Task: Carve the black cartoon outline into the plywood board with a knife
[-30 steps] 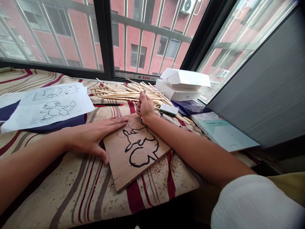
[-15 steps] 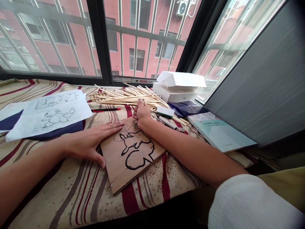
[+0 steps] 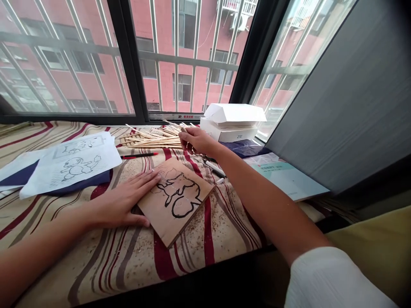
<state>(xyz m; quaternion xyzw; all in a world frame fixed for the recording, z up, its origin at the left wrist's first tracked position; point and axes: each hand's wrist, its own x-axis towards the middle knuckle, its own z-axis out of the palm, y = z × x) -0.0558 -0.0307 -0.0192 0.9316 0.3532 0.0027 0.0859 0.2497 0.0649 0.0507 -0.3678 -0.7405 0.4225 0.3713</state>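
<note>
My left hand (image 3: 123,203) lies flat with fingers stretched over the left edge of a square wooden board (image 3: 162,222), the thumb at its lower left side. A cartoon figure outlined in thick black lines (image 3: 183,209) covers the board; its upper part shows fainter, thinner lines. My right hand (image 3: 197,141) is raised beyond the board's far corner, clear of it. Its fingers are curled around a slim carving tool (image 3: 183,129), mostly hidden, with only the end of the handle showing.
Printed sheets with line drawings (image 3: 77,164) lie at left, beside a black and red pen (image 3: 139,155). Thin wooden sticks (image 3: 150,141), a white box (image 3: 231,124), a marker (image 3: 215,168) and a pale book (image 3: 282,179) lie behind and right. Wood crumbs (image 3: 195,231) dot the striped cloth.
My right hand has lifted off the board with the tool, away from the drawing. My left hand stays on the board's edge. The view has shifted slightly.
</note>
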